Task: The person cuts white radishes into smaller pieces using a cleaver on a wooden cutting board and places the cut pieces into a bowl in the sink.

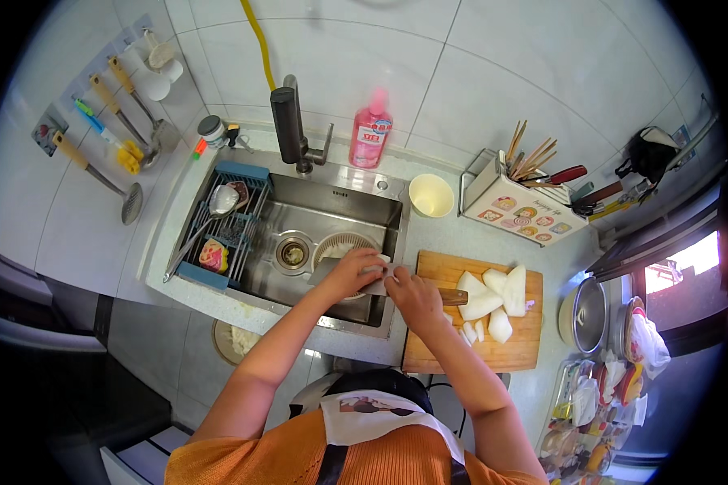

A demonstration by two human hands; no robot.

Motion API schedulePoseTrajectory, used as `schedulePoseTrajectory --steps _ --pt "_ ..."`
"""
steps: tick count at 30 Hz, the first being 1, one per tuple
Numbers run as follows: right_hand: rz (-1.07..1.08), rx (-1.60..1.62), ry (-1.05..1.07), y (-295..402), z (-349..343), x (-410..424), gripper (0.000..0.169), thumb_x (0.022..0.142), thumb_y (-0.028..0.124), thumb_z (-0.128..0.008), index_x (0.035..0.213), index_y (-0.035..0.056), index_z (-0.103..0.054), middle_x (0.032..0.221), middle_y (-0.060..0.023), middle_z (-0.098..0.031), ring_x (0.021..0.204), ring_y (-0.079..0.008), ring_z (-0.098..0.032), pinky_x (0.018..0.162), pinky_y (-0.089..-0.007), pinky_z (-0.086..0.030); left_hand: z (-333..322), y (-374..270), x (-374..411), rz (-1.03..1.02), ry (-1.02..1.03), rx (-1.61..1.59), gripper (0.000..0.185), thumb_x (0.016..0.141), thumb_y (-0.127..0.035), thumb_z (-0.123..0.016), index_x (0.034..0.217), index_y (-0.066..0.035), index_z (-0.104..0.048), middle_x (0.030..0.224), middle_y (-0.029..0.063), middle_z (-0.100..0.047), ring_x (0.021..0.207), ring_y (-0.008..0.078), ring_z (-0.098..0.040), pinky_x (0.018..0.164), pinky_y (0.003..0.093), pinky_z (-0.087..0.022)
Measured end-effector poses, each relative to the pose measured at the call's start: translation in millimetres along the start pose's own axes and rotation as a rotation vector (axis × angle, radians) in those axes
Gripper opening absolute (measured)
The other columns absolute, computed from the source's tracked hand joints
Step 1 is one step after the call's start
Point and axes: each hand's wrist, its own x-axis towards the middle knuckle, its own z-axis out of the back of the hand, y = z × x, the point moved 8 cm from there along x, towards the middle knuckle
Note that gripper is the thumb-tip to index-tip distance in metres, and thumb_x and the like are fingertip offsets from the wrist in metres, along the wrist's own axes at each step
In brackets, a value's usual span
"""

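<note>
My right hand [415, 298] grips a kitchen knife near the rear of its blade, and the wooden handle [454, 296] points right over the cutting board. The steel blade [329, 270] extends left over the sink. Beside the blade's upper edge, my left hand [356, 273] has its fingers curled at a small white piece [378, 259]; whether it grips the piece or the blade is unclear. Below is a round strainer basket [340, 241] with pale pieces in it. White peeled chunks [479, 297] and smaller slices [470, 331] lie on the wooden cutting board [428, 351].
A steel sink [333, 203] holds a drying rack [203, 276] at its left. Behind stand a faucet [288, 124] and a pink bottle [370, 136]. A yellow bowl [431, 195], a utensil holder [515, 209] and a metal bowl [584, 315] are at the right.
</note>
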Motion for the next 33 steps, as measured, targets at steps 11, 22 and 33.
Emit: schedulePoseTrajectory --steps 11,22,33 --pt "-0.054 -0.004 -0.011 -10.1 -1.0 -16.9 0.012 0.075 0.012 -0.063 0.082 0.0128 -0.054 0.086 -0.0031 -0.051 0.063 -0.0152 -0.060 0.053 -0.0307 -0.047 3.9 38.2 23.3 0.019 -0.154 0.129 0.037 0.070 -0.014 -0.077 0.106 -0.009 -0.066 0.117 0.0147 -0.059 0.115 0.0349 -0.051 0.100 0.0403 -0.041" --pt "-0.235 0.117 0.057 -31.4 12.2 -66.6 0.013 0.077 0.010 -0.063 0.088 0.0118 -0.056 0.095 -0.0047 -0.055 0.075 -0.0201 -0.063 0.059 -0.0345 -0.047 18.7 79.8 31.3 0.171 -0.244 0.390 0.040 0.070 -0.022 -0.079 0.108 -0.013 -0.067 0.123 0.0121 -0.058 0.128 0.0342 -0.042 0.107 0.0472 -0.031" --pt "-0.289 0.052 -0.088 -40.8 25.8 -100.5 0.012 0.075 0.013 -0.064 0.080 0.0140 -0.053 0.087 -0.0029 -0.053 0.065 -0.0165 -0.060 0.055 -0.0322 -0.046 10.7 38.9 -0.5 0.268 -0.127 0.443 0.053 0.072 -0.032 -0.078 0.119 -0.015 -0.061 0.131 0.0119 -0.052 0.124 0.0357 -0.045 0.105 0.0512 -0.030"
